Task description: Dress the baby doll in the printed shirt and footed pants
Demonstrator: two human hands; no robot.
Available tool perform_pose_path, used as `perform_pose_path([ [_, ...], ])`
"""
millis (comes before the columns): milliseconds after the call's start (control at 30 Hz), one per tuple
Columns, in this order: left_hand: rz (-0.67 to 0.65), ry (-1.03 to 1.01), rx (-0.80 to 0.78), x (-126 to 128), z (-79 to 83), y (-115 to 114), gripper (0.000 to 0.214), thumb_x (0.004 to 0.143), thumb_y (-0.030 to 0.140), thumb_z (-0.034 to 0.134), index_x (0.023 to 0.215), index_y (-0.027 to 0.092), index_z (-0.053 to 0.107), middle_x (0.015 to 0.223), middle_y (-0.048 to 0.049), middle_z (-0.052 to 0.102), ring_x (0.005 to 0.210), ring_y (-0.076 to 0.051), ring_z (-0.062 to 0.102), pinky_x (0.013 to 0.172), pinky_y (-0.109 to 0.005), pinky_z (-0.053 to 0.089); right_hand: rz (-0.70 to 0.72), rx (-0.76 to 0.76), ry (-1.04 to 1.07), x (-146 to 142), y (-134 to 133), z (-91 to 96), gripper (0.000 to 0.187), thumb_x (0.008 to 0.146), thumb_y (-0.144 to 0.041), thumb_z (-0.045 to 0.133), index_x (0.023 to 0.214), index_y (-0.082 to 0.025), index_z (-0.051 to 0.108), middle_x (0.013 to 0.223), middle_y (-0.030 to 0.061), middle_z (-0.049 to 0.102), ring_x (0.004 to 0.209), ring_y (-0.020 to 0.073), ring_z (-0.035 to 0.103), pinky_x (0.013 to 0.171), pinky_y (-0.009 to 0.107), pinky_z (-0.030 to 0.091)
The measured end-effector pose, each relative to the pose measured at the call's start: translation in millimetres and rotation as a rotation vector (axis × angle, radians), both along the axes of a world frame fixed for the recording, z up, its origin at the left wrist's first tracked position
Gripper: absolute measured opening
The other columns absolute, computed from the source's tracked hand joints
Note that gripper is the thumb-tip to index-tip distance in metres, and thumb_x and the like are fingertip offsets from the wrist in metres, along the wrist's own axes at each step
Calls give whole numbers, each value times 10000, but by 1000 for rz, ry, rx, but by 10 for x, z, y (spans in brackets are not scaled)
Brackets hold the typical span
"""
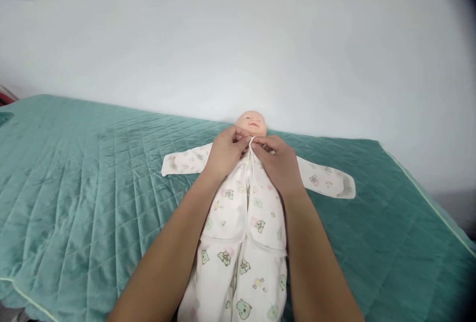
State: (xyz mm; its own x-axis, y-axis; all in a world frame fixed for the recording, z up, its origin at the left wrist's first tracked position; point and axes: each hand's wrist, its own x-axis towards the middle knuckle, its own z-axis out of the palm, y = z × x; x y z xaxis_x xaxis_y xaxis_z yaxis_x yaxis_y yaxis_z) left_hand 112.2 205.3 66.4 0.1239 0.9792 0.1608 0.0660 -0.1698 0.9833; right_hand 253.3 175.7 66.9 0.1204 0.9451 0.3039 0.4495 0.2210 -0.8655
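Two hands pinch the neck of a doll's printed shirt.

The left hand [225, 149] and right hand [279, 163] meet at the collar, each with thumb and fingertips closed on the cloth of the white shirt [266, 210]. The shirt, patterned with small bears, lies under the wrists, around the body of the doll [253, 122], whose bare head shows just beyond the fingers. Both sleeves [329, 180] stretch out sideways; whether arms fill them cannot be told. Below the hem come matching trousers [260, 287]. Everything rests on a green quilted cover [92, 178], with a pale wall [223, 54] behind.
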Motion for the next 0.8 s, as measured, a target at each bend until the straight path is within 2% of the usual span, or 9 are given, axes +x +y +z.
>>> perform_pose_path([
  [133,7,88,23,-11,13,-20,135,878,316,636,933,196,662,724,13,643,663,-115,586,645,-239,441,1,-28,-45,4,21,4,148,821,-330,657,882,-242,759,993,41,660,860,195,573,848,357,451],
  [267,12,146,43,-14,11,-24,158,850,300,674,979,210,663,742,21,650,695,-121,601,666,-241,432,-4,-22,-82,25,41,-13,135,784,-290,670,896,-246,731,1086,50,642,1038,241,565,959,409,403],
  [400,-24,52,1,-23,-41,7,127,849,225,642,975,205,633,710,30,622,629,-106,585,633,-236,439,29,-40,-64,34,47,-20,160,770,-281,656,923,-244,688,1168,49,642,1109,259,553,970,418,393],
  [600,-91,-80,-105,-86,-23,-9,214,816,150,646,1020,201,608,718,44,588,616,-90,576,667,-244,473,29,-115,-32,44,27,1,204,766,-348,670,933,-230,661,1116,51,682,970,230,575,857,361,432],
  [667,-88,-23,-86,-108,7,-33,220,812,131,637,1019,205,629,727,41,592,632,-98,577,673,-251,465,29,-125,-17,58,10,-6,215,775,-374,679,929,-227,658,1116,47,688,927,214,583,825,347,435],
  [800,-31,215,79,-125,47,-91,244,824,85,590,975,225,722,804,10,632,738,-130,596,779,-288,469,43,-61,46,87,-21,-52,155,824,-360,610,889,-226,654,1178,45,690,923,207,601,805,341,452],
])
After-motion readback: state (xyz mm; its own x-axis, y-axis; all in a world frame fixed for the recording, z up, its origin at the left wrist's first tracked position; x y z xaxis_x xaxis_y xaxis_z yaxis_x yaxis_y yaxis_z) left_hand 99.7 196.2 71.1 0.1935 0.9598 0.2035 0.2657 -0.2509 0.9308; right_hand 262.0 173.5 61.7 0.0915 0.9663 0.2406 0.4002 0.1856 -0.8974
